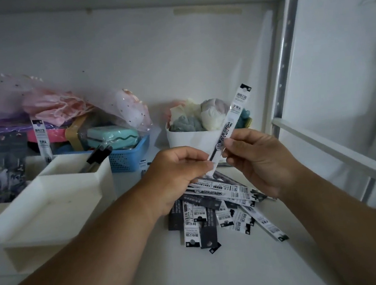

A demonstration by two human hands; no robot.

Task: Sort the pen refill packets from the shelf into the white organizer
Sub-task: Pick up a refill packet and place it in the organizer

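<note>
- The white organizer (pixel 56 202) sits at 9 o'clock on the shelf (pixel 230 265); its near tray compartment holds nothing visible, the square compartment behind it holds dark pens (pixel 98 156) leaning toward 1 o'clock, and one refill packet (pixel 42 139) stands upright in a compartment further back.
- A blue basket (pixel 130 155) behind the organizer holds a mint-green case (pixel 112 136) and sheer pink bags (pixel 62 106).
- A white tub (pixel 191 137) at 12 o'clock holds soft pale bundles.
- Both hands pinch one held packet (pixel 237 111): the left hand (pixel 176 173) grips its lower end between thumb and curled fingers, the right hand (pixel 254 161) pinches it just above.
- The held packet's long axis runs from 7 o'clock to 1 o'clock, hang-tab end pointing up toward 1 o'clock.
- The remaining pile of packets (pixel 224 210) lies flat on the shelf under the hands, fanned at mixed angles, many pointing toward 5 and 6 o'clock.
</note>
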